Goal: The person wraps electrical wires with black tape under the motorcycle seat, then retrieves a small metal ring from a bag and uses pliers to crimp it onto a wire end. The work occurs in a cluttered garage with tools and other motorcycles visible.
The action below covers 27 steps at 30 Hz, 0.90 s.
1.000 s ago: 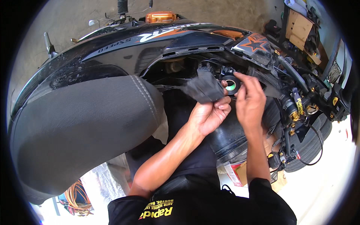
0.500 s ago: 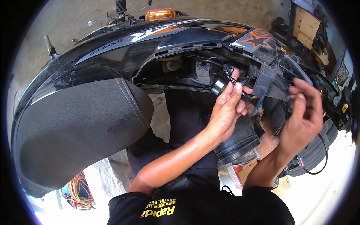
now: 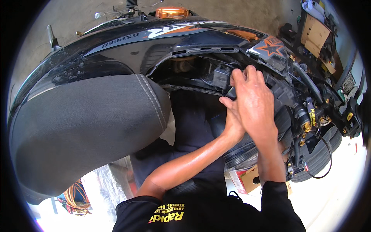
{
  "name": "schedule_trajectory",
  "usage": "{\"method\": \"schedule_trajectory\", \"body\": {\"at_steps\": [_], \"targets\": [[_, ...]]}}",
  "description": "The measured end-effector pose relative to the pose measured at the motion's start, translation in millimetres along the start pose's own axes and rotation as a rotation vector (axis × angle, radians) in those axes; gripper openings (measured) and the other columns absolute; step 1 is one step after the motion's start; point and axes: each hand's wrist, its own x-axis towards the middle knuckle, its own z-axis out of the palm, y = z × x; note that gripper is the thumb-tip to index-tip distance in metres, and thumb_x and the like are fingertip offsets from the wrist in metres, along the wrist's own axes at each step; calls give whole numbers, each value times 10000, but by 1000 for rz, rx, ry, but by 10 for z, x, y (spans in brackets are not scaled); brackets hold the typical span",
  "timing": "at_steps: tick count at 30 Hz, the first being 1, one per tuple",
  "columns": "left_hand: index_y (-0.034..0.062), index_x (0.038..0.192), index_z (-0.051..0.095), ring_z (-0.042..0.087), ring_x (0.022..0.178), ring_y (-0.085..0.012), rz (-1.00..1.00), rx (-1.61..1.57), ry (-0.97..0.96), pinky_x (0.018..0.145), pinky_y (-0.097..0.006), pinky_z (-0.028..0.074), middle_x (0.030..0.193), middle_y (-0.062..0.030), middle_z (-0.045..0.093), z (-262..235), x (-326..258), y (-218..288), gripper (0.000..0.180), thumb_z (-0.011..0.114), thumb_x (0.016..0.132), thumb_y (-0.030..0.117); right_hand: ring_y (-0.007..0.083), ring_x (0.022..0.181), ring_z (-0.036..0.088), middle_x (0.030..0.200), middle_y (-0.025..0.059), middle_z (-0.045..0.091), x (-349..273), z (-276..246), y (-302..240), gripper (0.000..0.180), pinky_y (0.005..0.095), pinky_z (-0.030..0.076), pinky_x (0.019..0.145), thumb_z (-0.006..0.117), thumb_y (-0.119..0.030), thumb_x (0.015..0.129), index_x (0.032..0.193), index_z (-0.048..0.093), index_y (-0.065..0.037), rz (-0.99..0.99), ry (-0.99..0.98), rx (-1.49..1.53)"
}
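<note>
A dark motorbike body (image 3: 154,50) lies across the view, with an opened cavity (image 3: 185,69) in its side. My right hand (image 3: 255,102) is over the cavity's right part, fingers curled and thumb bent in. Between its thumb and fingers shows a little of a glossy black tape roll (image 3: 231,93). My left hand (image 3: 233,125) is beneath the right one; only its wrist and heel show, and its fingers are hidden. Just beyond the fingertips sits a small black box-shaped part (image 3: 221,77). The wires near there are mostly covered by my hands.
A black padded seat (image 3: 92,123) fills the left side. An orange cover (image 3: 172,12) stands at the far side. To the right are a golden-fitted linkage (image 3: 307,125), a thin black cable (image 3: 330,154) and a tyre (image 3: 326,160). Coiled orange cable (image 3: 76,197) lies at lower left.
My right hand has come in from the right and closed round the tape roll by my left hand, covering the left fingers that were pinching wires. The whole view has shifted slightly.
</note>
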Motion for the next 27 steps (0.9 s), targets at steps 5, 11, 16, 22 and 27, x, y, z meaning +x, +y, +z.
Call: {"method": "schedule_trajectory", "body": {"at_steps": [5, 11, 16, 22, 27], "targets": [[26, 1481, 557, 626, 1333, -187, -3, 54, 9, 1087, -390, 545, 1409, -85, 630, -90, 12, 106, 387, 588, 1185, 273, 387, 1169, 681, 1184, 191, 617, -19, 0, 103, 378, 486, 641, 885, 874, -293, 906, 1107, 740, -3, -68, -38, 84], [-6, 1539, 538, 591, 1357, -168, -47, 127, 2, 1126, -362, 497, 1480, -102, 623, -188, 29, 83, 446, 595, 1164, 229, 405, 1002, 716, 1123, 195, 619, 34, -84, 176, 480, 531, 590, 864, 895, -434, 883, 1064, 746, -14, 0, -7, 327], [52, 1219, 676, 639, 876, -90, -95, -68, 24, 751, -292, 539, 1042, 0, 700, -233, 48, 85, 186, 608, 1164, 216, 387, 930, 699, 991, 173, 650, 23, -88, 276, 473, 485, 559, 802, 921, -406, 860, 965, 725, 12, -6, 43, 384], [74, 1182, 670, 489, 723, -42, -273, -468, -125, 707, -253, 487, 878, 46, 577, -485, 50, 363, 247, 566, 1203, 296, 74, 622, 555, 703, -21, 600, -92, -106, 706, 451, 313, 471, 583, 692, -376, 1118, 829, 679, -29, 380, -163, 868], [50, 1197, 676, 457, 714, -85, -454, -1051, -242, 696, -254, 451, 903, 13, 588, -603, -37, 383, 250, 582, 1182, 281, 39, 659, 521, 777, -54, 596, -291, 329, 817, 344, 278, 467, 621, 655, -312, 1148, 933, 710, -50, 401, -145, 1166]]}}
